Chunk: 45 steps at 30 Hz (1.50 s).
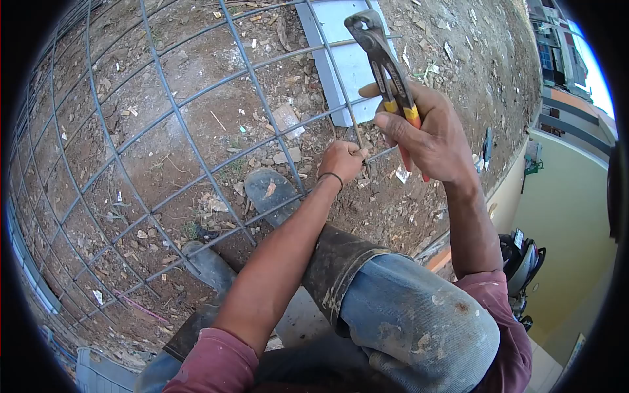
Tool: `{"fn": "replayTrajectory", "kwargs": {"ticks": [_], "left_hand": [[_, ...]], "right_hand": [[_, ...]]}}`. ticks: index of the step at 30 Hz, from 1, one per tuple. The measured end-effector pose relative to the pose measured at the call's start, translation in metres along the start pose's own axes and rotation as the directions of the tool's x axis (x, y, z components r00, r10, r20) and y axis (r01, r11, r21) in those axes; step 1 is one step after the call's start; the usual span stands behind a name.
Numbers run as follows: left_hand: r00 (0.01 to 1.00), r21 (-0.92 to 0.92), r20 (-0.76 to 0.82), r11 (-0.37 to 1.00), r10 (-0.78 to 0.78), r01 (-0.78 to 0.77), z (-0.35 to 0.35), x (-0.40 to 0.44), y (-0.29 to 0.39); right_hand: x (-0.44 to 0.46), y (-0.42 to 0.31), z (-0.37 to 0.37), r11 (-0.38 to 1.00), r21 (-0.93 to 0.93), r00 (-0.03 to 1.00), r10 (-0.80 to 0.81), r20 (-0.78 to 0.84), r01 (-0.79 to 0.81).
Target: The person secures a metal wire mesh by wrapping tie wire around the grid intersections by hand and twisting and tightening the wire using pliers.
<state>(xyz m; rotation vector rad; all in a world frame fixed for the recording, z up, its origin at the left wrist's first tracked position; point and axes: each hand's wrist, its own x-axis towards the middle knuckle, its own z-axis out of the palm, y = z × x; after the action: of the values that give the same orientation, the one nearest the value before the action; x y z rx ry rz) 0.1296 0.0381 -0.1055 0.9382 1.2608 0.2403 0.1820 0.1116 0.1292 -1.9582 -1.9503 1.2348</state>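
My right hand (426,134) is raised on the right, wrapped around the red and yellow handles of a pair of end-cutting pincers (382,59). The dark jaws of the pincers point up and to the left, above the mesh. Lower and nearer the middle, my left hand (342,162) is closed at the edge of a steel rebar mesh (247,65). Its fingers curl at a brownish steel bar (354,126), close to where it meets a crossing bar. Any small piece inside the fingers is hidden.
A pale block (334,75) lies under the mesh's upper right part. Two grey boots (272,193) stand at the mesh's edge, one bar passing over them. Rubble and soil (196,144) cover the ground. A motorcycle (524,262) is parked by a wall on the right.
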Motion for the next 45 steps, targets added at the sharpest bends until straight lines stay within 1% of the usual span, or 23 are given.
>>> {"fn": "replayTrajectory", "kwargs": {"ticks": [1, 2, 3, 5, 6, 8, 9, 11, 13, 15, 16, 17, 19, 20, 21, 24, 29, 32, 36, 38, 39, 41, 45], "left_hand": [[1.000, -0.015, 0.015, 1.000, 0.003, -0.003, 0.007, 0.007, -0.008], [1.000, -0.028, 0.027, 1.000, 0.007, -0.006, 0.009, 0.012, -0.013], [1.000, -0.041, 0.024, 0.999, 0.006, -0.005, 0.008, 0.011, -0.013], [0.998, 0.019, -0.036, 0.999, 0.042, -0.041, 0.007, 0.007, -0.009], [0.999, 0.016, -0.030, 0.999, 0.044, -0.043, 0.008, 0.007, -0.008], [1.000, -0.036, 0.005, 0.999, 0.011, -0.011, 0.007, 0.007, -0.008], [1.000, -0.030, 0.012, 0.999, 0.016, -0.016, 0.010, 0.009, -0.010], [1.000, -0.096, 0.010, 0.995, 0.011, -0.010, 0.017, 0.017, -0.018], [0.999, -0.065, -0.013, 0.997, 0.042, -0.043, 0.015, 0.016, -0.018], [0.997, -0.095, 0.076, 0.995, -0.030, 0.037, 0.010, 0.013, -0.013], [0.997, -0.093, 0.074, 0.995, -0.029, 0.036, 0.009, 0.012, -0.012], [0.997, -0.086, 0.067, 0.995, -0.038, 0.044, 0.009, 0.012, -0.010], [0.997, -0.071, 0.064, 0.996, -0.044, 0.049, 0.009, 0.012, -0.010], [1.000, -0.069, 0.026, 0.998, 0.009, -0.007, 0.010, 0.011, -0.012], [0.998, -0.068, -0.010, 0.996, 0.062, -0.062, 0.011, 0.010, -0.013], [0.999, -0.069, -0.023, 0.996, 0.048, -0.050, 0.013, 0.010, -0.014], [0.996, -0.109, 0.028, 0.991, 0.081, -0.077, 0.019, 0.017, -0.020], [0.999, -0.144, 0.034, 0.989, 0.024, -0.019, 0.022, 0.024, -0.026], [0.998, -0.054, -0.007, 0.997, 0.056, -0.056, 0.019, 0.019, -0.022], [0.999, -0.019, -0.019, 0.999, 0.041, -0.042, 0.014, 0.013, -0.017], [0.999, 0.009, -0.012, 0.999, 0.039, -0.039, 0.014, 0.013, -0.015], [0.999, 0.003, -0.001, 0.999, 0.038, -0.038, 0.014, 0.012, -0.014], [0.998, -0.028, -0.011, 0.998, 0.061, -0.062, 0.016, 0.016, -0.019]], "right_hand": [[-0.008, 0.016, -0.015, 0.986, -0.063, 0.986, 0.156, 0.052, -0.153], [-0.020, 0.044, -0.021, 0.932, -0.343, 0.993, 0.110, -0.034, -0.115], [-0.036, 0.079, -0.022, 0.799, -0.593, 0.994, 0.041, -0.104, -0.095], [-0.072, 0.139, -0.030, 0.615, -0.788, 0.998, -0.034, -0.055, -0.022], [-0.086, 0.155, -0.028, 0.611, -0.791, 0.998, -0.028, -0.056, -0.027], [-0.110, 0.175, -0.022, 0.538, -0.828, 0.968, 0.252, -0.020, -0.157], [-0.115, 0.180, -0.017, 0.538, -0.826, 0.966, 0.256, -0.029, -0.167], [-0.115, 0.182, 0.000, 0.537, -0.826, 0.919, 0.388, 0.063, -0.170], [-0.109, 0.187, 0.014, 0.579, -0.803, 0.921, 0.374, 0.109, -0.140], [-0.097, 0.191, 0.023, 0.649, -0.754, 0.916, 0.358, 0.181, -0.104], [-0.088, 0.175, 0.022, 0.659, -0.736, 0.869, 0.446, 0.213, -0.158], [-0.087, 0.181, 0.021, 0.661, -0.733, 0.871, 0.444, 0.212, -0.159], [-0.086, 0.192, 0.020, 0.761, -0.643, 0.918, 0.311, 0.245, -0.086], [-0.084, 0.196, 0.020, 0.763, -0.640, 0.918, 0.314, 0.240, -0.094], [-0.081, 0.194, 0.020, 0.758, -0.646, 0.907, 0.330, 0.262, -0.089], [-0.075, 0.191, 0.018, 0.745, -0.662, 0.886, 0.360, 0.291, -0.085], [-0.074, 0.175, 0.008, 0.712, -0.696, 0.836, 0.434, 0.336, -0.090], [-0.070, 0.160, 0.011, 0.633, -0.764, 0.779, 0.540, 0.319, -0.125], [-0.075, 0.171, 0.016, 0.616, -0.788, 0.861, 0.406, 0.306, -0.011], [-0.072, 0.159, 0.014, 0.561, -0.827, 0.856, 0.448, 0.257, -0.045], [-0.071, 0.162, 0.013, 0.563, -0.825, 0.859, 0.442, 0.260, -0.040], [-0.072, 0.169, 0.012, 0.596, -0.803, 0.789, 0.499, 0.359, -0.012], [-0.080, 0.158, 0.020, 0.586, -0.808, 0.770, 0.542, 0.337, -0.059]]}}
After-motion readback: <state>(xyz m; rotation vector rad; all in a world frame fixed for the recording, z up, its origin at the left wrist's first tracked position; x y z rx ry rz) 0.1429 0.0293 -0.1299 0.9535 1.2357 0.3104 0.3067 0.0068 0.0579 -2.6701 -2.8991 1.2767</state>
